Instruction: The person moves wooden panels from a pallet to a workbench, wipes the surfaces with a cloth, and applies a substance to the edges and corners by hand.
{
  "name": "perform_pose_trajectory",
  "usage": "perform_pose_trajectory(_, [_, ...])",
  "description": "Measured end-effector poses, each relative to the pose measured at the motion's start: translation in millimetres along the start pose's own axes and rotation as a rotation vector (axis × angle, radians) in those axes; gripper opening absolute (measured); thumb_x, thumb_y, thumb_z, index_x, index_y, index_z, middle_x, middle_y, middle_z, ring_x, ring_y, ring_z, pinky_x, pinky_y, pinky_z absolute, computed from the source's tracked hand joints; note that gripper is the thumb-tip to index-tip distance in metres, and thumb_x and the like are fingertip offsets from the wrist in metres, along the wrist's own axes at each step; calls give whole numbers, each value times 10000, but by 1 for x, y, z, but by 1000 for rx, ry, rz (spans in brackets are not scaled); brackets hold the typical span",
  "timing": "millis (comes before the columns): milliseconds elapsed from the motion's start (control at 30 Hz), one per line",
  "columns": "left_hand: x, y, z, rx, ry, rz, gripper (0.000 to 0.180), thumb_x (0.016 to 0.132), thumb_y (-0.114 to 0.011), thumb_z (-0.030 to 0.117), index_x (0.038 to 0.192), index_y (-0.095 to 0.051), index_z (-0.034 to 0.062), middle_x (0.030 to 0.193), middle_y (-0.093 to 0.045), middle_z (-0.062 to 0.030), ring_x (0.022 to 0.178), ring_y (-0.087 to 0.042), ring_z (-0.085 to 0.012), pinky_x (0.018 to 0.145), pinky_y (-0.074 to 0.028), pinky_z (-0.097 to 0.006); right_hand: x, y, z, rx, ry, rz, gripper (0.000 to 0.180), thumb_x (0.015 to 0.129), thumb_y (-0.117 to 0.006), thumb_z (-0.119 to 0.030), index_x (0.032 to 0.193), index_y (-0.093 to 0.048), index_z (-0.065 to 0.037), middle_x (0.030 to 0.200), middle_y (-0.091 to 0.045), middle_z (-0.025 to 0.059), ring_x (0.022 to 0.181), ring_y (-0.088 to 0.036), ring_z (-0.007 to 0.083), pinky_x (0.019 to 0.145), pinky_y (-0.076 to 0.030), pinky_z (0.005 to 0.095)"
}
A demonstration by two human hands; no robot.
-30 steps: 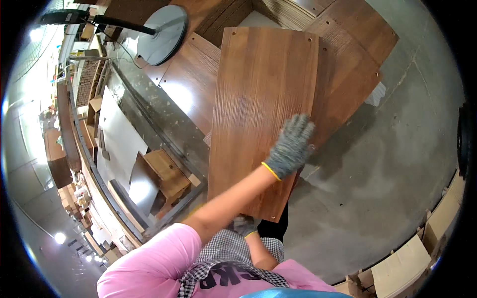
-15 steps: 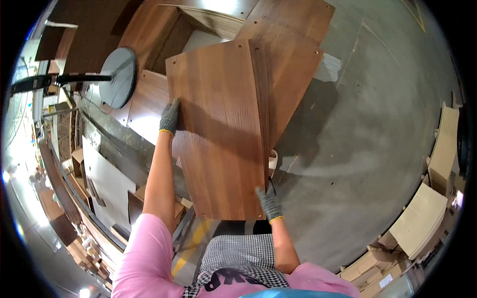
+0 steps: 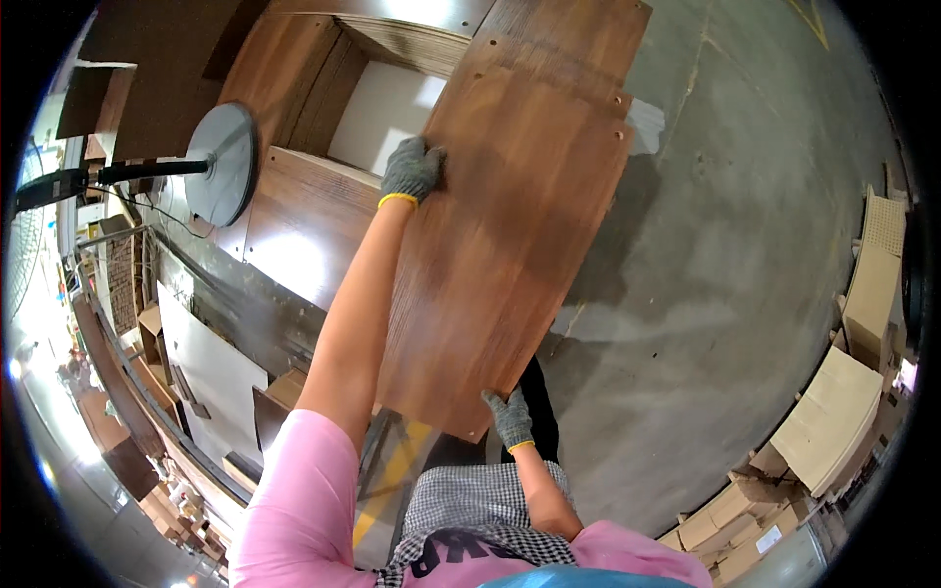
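A long brown wood-grain panel (image 3: 500,255) stretches from near my body toward the stacks at the back, with small round holes near its corners. My left hand (image 3: 412,171), in a grey knitted glove with a yellow cuff, grips the panel's left edge toward its far end. At the near end my right hand (image 3: 510,419), gloved the same way, holds the right-hand corner. Its thumb and fingers are at the rim, and what lies under the panel is hidden. More brown panels (image 3: 564,49) show just beyond the far end.
To the left, stacked panels surround a white surface (image 3: 377,113). A round grey base with a black pole (image 3: 221,162) lies on its side by them. Cardboard boxes (image 3: 833,421) line the right side. Grey floor (image 3: 706,294) extends at right; a white board (image 3: 201,343) leans at left.
The panel has swung clockwise, its far end moving right over the other panels and uncovering more of the white surface. My left hand went right and farther away; my right hand shifted slightly nearer and left.
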State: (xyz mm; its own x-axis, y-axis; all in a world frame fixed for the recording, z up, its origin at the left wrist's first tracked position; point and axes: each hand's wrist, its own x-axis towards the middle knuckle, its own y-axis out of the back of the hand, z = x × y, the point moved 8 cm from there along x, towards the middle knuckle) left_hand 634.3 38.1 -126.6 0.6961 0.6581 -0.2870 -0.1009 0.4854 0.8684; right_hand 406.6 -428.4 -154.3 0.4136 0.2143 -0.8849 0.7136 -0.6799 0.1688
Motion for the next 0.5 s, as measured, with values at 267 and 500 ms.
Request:
perform_pose_trajectory(267, [-144,27,-55,-180,42,391,587,961,-598,381,1401,-476,11,1480,-443,-218,1375,-412,-389,1142,-341,-445,14,21,-29,73,64,2,748,868,-748,-395,1408,-440,21,1323,-590,193,1188,-573,313,1000,-461,397])
perform_pose_trajectory(500, [-466,-116,-274,-1419,1117,567,662,899,-670,443,1386,-511,23,1409,-526,-171,1260,-507,-326,1073,-406,-411,16,20,-40,12,62,-51,676,889,-737,-320,1397,-459,30,1363,-565,162,1221,-543,273,1047,-418,363])
